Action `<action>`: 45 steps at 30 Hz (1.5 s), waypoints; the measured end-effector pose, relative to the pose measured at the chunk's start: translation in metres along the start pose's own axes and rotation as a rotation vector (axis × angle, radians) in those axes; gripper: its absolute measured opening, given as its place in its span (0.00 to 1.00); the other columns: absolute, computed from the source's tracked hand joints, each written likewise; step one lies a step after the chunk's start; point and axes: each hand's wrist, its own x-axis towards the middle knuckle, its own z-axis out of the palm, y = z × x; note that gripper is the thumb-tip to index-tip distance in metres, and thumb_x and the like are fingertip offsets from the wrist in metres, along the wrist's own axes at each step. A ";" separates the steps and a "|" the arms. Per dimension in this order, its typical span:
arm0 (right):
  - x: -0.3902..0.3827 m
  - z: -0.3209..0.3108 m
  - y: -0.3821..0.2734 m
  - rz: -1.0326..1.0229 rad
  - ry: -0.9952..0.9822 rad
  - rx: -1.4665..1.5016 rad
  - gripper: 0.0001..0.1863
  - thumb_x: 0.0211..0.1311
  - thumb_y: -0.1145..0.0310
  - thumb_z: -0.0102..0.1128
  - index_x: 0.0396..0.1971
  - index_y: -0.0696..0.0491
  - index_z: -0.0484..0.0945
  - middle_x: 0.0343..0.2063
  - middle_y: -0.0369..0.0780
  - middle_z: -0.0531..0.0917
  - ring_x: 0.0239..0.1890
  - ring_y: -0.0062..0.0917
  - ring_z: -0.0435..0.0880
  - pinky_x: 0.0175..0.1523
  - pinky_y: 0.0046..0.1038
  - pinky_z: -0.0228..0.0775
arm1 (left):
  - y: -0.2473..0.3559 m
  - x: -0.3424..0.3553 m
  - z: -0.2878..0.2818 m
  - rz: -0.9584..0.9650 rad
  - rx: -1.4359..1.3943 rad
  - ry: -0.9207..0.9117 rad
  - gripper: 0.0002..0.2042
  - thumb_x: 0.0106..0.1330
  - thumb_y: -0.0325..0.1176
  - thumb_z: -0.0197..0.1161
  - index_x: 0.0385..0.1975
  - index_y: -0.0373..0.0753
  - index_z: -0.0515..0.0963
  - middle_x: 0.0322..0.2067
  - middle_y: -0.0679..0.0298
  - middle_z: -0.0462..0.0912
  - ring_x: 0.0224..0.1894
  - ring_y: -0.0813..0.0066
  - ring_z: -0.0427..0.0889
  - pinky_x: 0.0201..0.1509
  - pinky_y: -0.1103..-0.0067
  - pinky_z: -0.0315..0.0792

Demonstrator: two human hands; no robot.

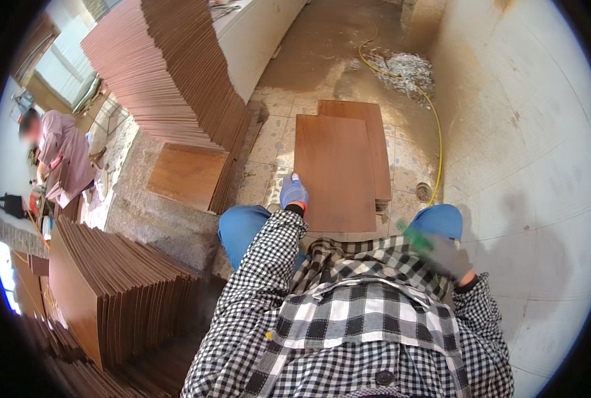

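Note:
My left hand (294,192), in a blue and white glove, is closed on the left edge of a flat brown wood panel (335,176), thumb on top. The panel lies on other brown panels (372,146), which show at its far and right edges. My right hand (451,257), in a grey glove, is over my right knee, to the right of the panel's near corner. It holds a green thing (420,240), too smeared by motion to name its kind. The fingers of that hand are blurred.
A tall, leaning stack of brown panels (166,73) stands at the far left, and another stack (120,292) at the near left. A yellow hose (438,136) runs along the right wall past a pile of pale scraps (405,71). Another person (66,156) works at the far left.

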 end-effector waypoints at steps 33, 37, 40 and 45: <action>0.036 -0.010 -0.066 -0.483 0.020 -0.173 0.32 0.69 0.50 0.60 0.69 0.48 0.70 0.35 0.47 0.84 0.36 0.41 0.85 0.43 0.40 0.77 | 0.066 0.006 -0.088 -0.126 -1.630 -1.793 0.40 0.76 0.58 0.46 0.75 0.29 0.52 0.51 0.40 0.76 0.43 0.58 0.79 0.47 0.67 0.74; 0.013 0.000 -0.072 -0.521 -0.112 -0.229 0.32 0.69 0.49 0.60 0.69 0.48 0.71 0.40 0.47 0.85 0.43 0.39 0.85 0.50 0.40 0.77 | 0.072 0.001 -0.084 -0.217 -1.651 -1.775 0.39 0.76 0.56 0.47 0.75 0.29 0.52 0.51 0.39 0.75 0.44 0.55 0.80 0.48 0.66 0.75; 0.039 -0.026 -0.066 -0.064 0.042 0.213 0.36 0.70 0.40 0.55 0.71 0.46 0.69 0.44 0.49 0.84 0.51 0.41 0.84 0.60 0.43 0.73 | 0.076 -0.001 -0.097 -0.227 -1.618 -1.893 0.39 0.76 0.56 0.48 0.75 0.30 0.53 0.52 0.38 0.75 0.46 0.54 0.80 0.50 0.67 0.75; 0.040 -0.005 -0.046 -0.319 -0.029 -0.093 0.36 0.74 0.35 0.47 0.72 0.42 0.69 0.44 0.50 0.84 0.49 0.41 0.85 0.57 0.43 0.74 | 0.067 0.013 -0.083 -0.178 -1.572 -2.023 0.39 0.76 0.55 0.48 0.76 0.31 0.52 0.53 0.39 0.75 0.47 0.53 0.81 0.51 0.65 0.74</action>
